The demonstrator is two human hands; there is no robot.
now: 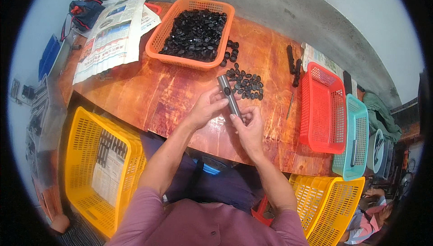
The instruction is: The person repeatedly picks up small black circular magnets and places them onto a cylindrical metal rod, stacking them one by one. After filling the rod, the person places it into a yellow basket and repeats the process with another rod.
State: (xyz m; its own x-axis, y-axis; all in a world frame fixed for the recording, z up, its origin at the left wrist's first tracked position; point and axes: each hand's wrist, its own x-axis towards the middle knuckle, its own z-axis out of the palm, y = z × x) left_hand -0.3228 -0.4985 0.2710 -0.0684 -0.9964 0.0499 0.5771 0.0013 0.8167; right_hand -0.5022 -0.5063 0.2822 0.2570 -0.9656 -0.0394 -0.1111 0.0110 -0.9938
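Observation:
A grey metal tube (233, 104) is held at a slant over the near part of the table, between my two hands. My left hand (208, 107) closes on its upper part, with the thumb along its side. The fingers of my right hand (249, 128) are wrapped around its lower end. A black oval piece (227, 91) sits on the tube's side near the top; whether it is fully seated I cannot tell. Just beyond the tube lies a loose spread of small black oval plugs (246, 83). An orange basket (155, 50) heaped with similar black pieces stands farther back.
Newspaper sheets (110, 38) cover the table's far left. On the right are a thin rod (289, 106), black-handled tools (294, 65), a red basket (322, 110) and a teal basket (356, 137). Yellow crates (76, 156) flank me below the table edge. Another person (367, 223) is at lower right.

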